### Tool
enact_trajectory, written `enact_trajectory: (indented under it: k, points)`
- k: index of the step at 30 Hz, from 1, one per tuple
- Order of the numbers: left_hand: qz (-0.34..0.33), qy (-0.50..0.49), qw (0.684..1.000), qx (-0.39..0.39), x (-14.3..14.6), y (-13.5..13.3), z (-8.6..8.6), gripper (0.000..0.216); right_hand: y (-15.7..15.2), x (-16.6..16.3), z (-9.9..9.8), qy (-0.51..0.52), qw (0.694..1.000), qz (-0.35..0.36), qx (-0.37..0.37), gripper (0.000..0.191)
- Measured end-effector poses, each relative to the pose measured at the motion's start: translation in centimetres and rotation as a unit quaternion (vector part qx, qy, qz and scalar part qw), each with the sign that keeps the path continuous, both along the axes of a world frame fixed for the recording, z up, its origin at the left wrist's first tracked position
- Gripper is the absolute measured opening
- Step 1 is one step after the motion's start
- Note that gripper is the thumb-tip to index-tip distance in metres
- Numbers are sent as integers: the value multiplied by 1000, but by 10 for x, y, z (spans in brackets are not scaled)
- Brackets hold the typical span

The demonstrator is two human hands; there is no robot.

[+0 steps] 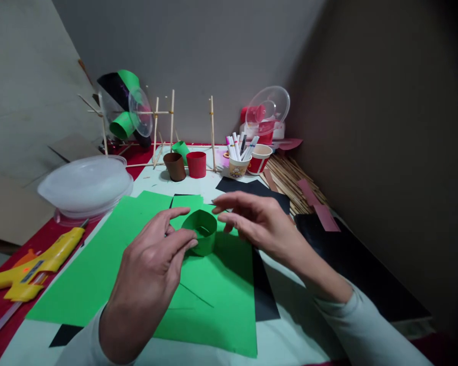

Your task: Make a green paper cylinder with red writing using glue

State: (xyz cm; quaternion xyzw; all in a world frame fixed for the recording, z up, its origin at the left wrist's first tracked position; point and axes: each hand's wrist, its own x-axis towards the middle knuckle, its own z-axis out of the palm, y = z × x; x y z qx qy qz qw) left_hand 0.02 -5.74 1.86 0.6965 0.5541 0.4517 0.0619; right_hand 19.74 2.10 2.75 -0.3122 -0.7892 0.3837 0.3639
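A small green paper ring (206, 245) stands upright over the green sheets (209, 325), its open top showing. My left hand (152, 262) is at its left side, the thumb and a finger pressed together at the ring's near wall and the index finger stretched out along the far side. On the ring's right, my right hand (257, 221) is open, fingers apart and curved, with nothing in it. Whether its fingertips touch the paper I cannot tell.
A yellow glue gun (57, 254) lies at left, near stacked plastic lids (87, 185). Behind stand brown (174, 168) and red paper cups (196, 165), a stick frame (212, 132) and a cup of markers (239, 166). Wooden sticks (293, 185) and black sheets (347, 259) lie right.
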Motion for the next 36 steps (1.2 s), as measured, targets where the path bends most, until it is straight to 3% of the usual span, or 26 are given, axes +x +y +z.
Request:
enact_trajectory:
  k: [3, 5, 9, 15, 20, 24, 29, 36]
  points:
    - [4, -5, 1000, 0, 0, -1, 0, 28, 10, 3, -8, 27, 999, 20, -28, 62]
    - [4, -4, 1000, -1, 0, -2, 0, 28, 9, -1, -13, -8, 998, 48, -26, 89]
    - [2, 1, 1000, 8, 1, -2, -1, 26, -2, -15, -20, -95, 993, 71, -21, 110]
    - [-18, 99, 994, 37, -4, -4, -5, 24, -2, -15, -16, -153, 983, 70, -67, 96]
    - [-26, 164, 985, 51, -6, -6, -5, 25, 10, -11, -1, -27, 993, 51, -106, 56]
    - [-29, 160, 985, 60, -4, -6, -5, 24, 14, -27, 8, -128, 992, -1, -16, 37]
    - [-25, 154, 986, 65, -1, -3, -6, 24, 13, -45, 8, -304, 942, -23, 143, 20]
    - [-26, 162, 984, 72, -2, -5, -5, 24, 9, -46, 2, -353, 910, -29, 217, 16]
